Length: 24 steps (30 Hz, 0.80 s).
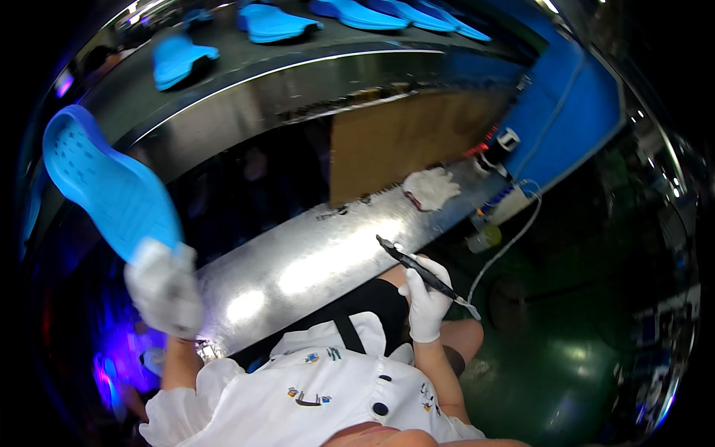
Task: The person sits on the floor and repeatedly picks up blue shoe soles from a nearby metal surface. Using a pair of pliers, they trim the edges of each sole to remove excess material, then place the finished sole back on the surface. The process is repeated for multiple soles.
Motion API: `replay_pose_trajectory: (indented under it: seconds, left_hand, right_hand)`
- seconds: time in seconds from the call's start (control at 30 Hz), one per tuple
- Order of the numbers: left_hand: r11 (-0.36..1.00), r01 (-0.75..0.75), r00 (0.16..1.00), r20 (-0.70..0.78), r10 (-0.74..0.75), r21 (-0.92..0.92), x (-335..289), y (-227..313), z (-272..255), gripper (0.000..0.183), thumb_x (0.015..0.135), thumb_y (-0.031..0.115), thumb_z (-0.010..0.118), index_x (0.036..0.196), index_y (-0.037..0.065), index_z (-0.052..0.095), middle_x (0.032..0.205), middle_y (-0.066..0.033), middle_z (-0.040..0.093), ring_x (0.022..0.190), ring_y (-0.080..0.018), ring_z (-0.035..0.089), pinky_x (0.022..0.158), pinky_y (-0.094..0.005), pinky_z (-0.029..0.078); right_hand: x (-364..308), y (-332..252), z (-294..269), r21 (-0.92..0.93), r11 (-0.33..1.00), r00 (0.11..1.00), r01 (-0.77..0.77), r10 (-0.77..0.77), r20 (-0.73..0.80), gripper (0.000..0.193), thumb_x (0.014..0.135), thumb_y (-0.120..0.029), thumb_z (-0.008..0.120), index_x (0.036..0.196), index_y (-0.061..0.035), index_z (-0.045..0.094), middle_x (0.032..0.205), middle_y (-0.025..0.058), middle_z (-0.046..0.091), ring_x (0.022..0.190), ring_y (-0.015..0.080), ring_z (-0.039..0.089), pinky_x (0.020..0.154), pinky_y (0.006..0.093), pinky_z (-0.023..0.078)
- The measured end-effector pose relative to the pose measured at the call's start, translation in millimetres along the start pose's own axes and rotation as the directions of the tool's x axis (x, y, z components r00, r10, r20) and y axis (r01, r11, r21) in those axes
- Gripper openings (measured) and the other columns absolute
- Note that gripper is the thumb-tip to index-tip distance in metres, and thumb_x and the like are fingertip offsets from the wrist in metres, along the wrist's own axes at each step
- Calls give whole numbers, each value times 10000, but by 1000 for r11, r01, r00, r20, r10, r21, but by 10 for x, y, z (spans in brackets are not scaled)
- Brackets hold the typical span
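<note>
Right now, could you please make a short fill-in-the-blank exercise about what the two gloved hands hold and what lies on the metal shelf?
1. The left hand holds up a ____ shoe sole.
2. The right hand grips a black ____-shaped tool with a cord.
3. A spare white ____ lies on the metal shelf near the brown board.
4. More blue soles rest on the ____ above.

Missing words: blue; pen; glove; conveyor

A bright blue perforated shoe sole [104,186] is showing against a silver metal counter [313,261]; white gloves are covering both hands, the right [428,298] gripping a black pen-like tool [421,272].
</note>
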<state>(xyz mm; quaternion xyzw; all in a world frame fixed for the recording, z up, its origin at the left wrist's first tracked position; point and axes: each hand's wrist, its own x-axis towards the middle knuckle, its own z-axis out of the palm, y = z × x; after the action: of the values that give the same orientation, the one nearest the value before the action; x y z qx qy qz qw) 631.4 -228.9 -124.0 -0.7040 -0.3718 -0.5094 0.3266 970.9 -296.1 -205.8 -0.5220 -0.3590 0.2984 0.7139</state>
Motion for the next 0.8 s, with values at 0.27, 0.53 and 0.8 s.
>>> replay_pose_trajectory:
  seconds: [0.27,0.53,0.8]
  left_hand:
    - [489,485,788,604,115,-725,-1391,1472,1356,252,711,-30,784,856,40,590,1171,-210,568,1147,-361,554,940,-402,471]
    - [-480,863,61,976,-211,-158,-1688,1531,1948,426,910,440,509,1084,53,555,1194,-198,534,1067,-327,534,870,-430,455]
    - [-737,381,-240,830,504,558,-1380,1763,2179,890,871,810,191,1248,103,576,1055,-168,644,735,-300,575,599,-383,455]
  right_hand:
    - [78,391,-498,-142,985,969,-98,62,-239,203,875,-66,670,1052,26,630,772,20,604,580,57,515,523,194,414]
    - [846,1013,-34,-584,811,990,24,-99,-98,360,802,-300,707,691,36,643,592,175,612,548,285,634,563,371,473]
    - [309,859,105,-819,497,957,288,-163,238,154,794,-186,722,909,-98,669,792,113,657,748,298,647,675,396,506]
